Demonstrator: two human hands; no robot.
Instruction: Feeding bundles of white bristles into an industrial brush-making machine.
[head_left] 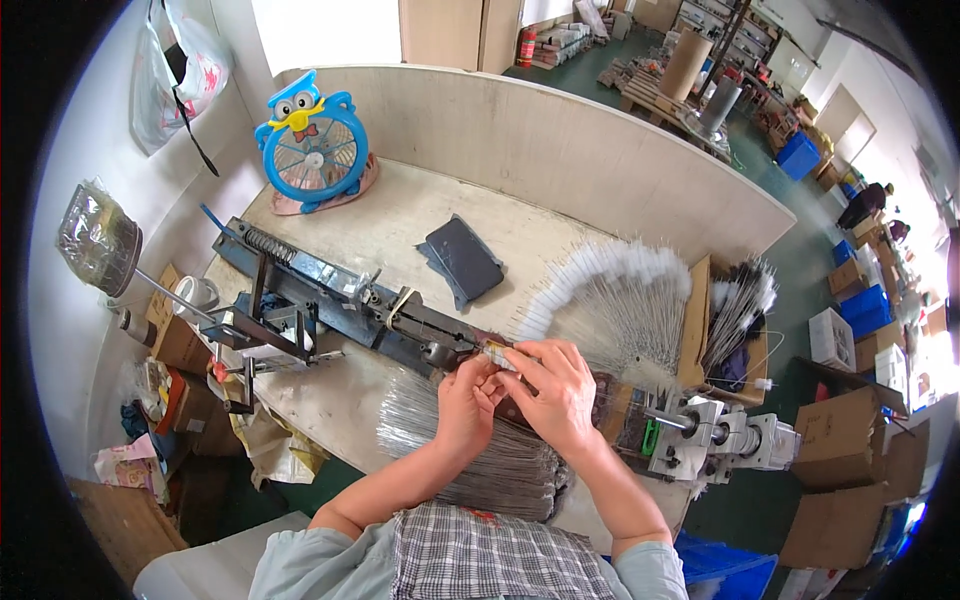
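Observation:
Both hands meet over the long metal machine point(330, 290) that runs across the table. My left hand point(466, 408) is closed, thumb and fingertips pinched together, close to my right hand point(556, 392). The right one is also closed, its fingertips bent in toward the left. A small pale-yellow and white piece shows at the right fingertips; whatever the fingers hold is too small to make out. Just in front of the hands lies a thick bundle of thin metal wires point(510, 468). Beyond the right hand, wire brushes with white bristle tips point(625, 300) lie fanned out.
A blue cartoon-shaped fan point(314, 160) stands at the back left, and a dark phone-like slab point(464, 258) lies mid-table. At right are a cardboard box point(697, 325) of wire brushes and the machine's shaft and clamp end point(725, 436). A low partition point(560, 130) borders the table.

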